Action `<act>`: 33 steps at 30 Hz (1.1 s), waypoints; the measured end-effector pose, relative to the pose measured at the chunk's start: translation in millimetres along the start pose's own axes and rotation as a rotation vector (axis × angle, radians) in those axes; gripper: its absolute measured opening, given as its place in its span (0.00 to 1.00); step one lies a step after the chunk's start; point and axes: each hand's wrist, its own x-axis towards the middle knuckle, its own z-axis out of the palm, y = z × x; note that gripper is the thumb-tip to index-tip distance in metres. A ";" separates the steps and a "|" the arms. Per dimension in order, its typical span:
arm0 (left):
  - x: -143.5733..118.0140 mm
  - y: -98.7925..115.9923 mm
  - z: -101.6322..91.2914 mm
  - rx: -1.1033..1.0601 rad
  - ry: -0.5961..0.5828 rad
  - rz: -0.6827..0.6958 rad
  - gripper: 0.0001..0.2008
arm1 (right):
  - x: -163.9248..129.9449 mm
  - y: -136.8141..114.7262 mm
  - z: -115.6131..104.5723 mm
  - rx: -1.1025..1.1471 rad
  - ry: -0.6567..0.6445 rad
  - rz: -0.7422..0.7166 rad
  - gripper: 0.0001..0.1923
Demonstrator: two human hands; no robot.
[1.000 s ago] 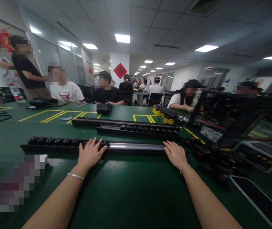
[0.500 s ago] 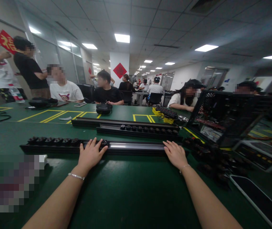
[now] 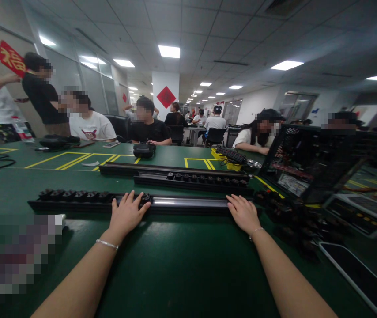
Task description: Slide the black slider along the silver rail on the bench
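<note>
A long black rail [image 3: 188,205] lies crosswise on the green table in front of me. Several small black round-topped parts [image 3: 76,195] stand in a row along its left half. My left hand [image 3: 129,215] rests over the middle of the rail with fingers spread, beside one black part [image 3: 146,198] near its thumb. On the rail's right end lies my right hand [image 3: 243,213], fingers stretched out flat. Between the hands the rail's smooth channel reflects the light. Neither hand grips anything visible; what lies under the left palm is hidden.
Behind it lie a second rail [image 3: 195,181] with similar black parts and a third rail [image 3: 122,169]. To the right are a heap of dark parts [image 3: 294,221], an open computer case [image 3: 301,163], a power supply [image 3: 357,212] and a phone-like slab [image 3: 357,274]. Several people sit beyond.
My left hand has shifted very slightly to the right along the rail. The right hand stays in place. In the background, a person at the left has moved the red sign a little.
</note>
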 end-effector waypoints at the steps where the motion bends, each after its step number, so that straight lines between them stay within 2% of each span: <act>1: -0.3 0.2 -0.4 -0.004 0.000 0.002 0.32 | -0.1 -0.1 -0.1 -0.001 0.001 0.000 0.25; 19: -2.6 2.5 -2.6 -0.060 0.012 0.027 0.30 | 0.7 0.0 -2.4 0.009 -0.032 0.007 0.26; 28: -4.2 8.7 5.8 -0.011 0.069 0.048 0.27 | 0.2 -0.5 -1.8 0.004 -0.021 0.007 0.26; 33: -3.4 7.7 2.8 -0.038 0.044 0.052 0.26 | 0.1 -0.7 -2.5 -0.005 -0.021 0.004 0.25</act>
